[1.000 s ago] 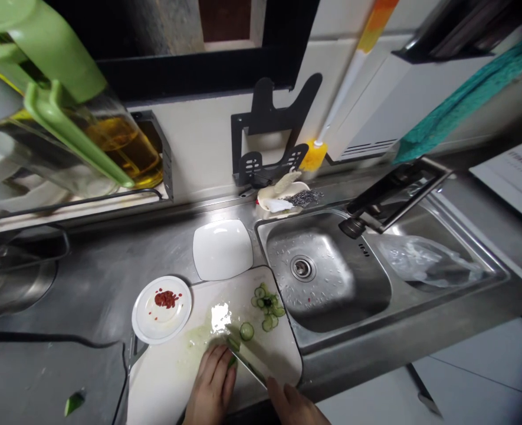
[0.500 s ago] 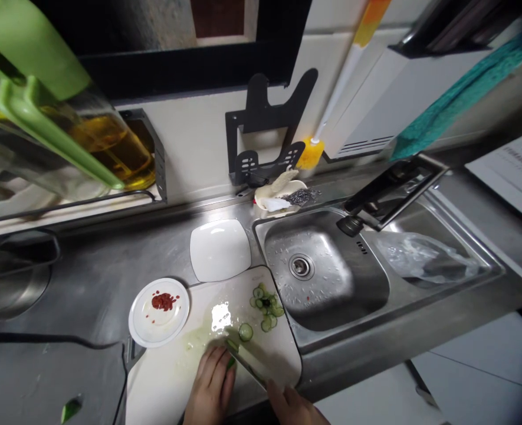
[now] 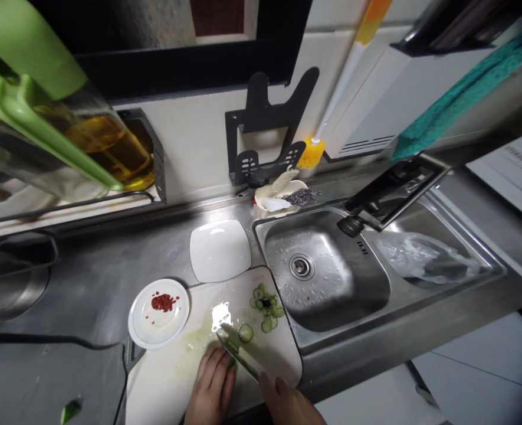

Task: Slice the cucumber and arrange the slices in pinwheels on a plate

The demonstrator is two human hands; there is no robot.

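A white cutting board lies on the steel counter in front of me. My left hand presses down on a cucumber, fingers curled over it; only a green bit shows. My right hand grips a knife whose blade rests slanted against the cucumber's cut end. One loose cucumber slice lies just beyond the blade. A small heap of cucumber slices sits at the board's far right corner.
A round white plate with chopped red chilli stands left of the board. A square white plate lies behind it. The sink is to the right, with a plastic bag in its second basin. An oil jug looms at upper left.
The knife blade has lifted and tilted slightly, its tip shifting left toward my left fingers. My right hand moved a little left. The view drifted slightly.
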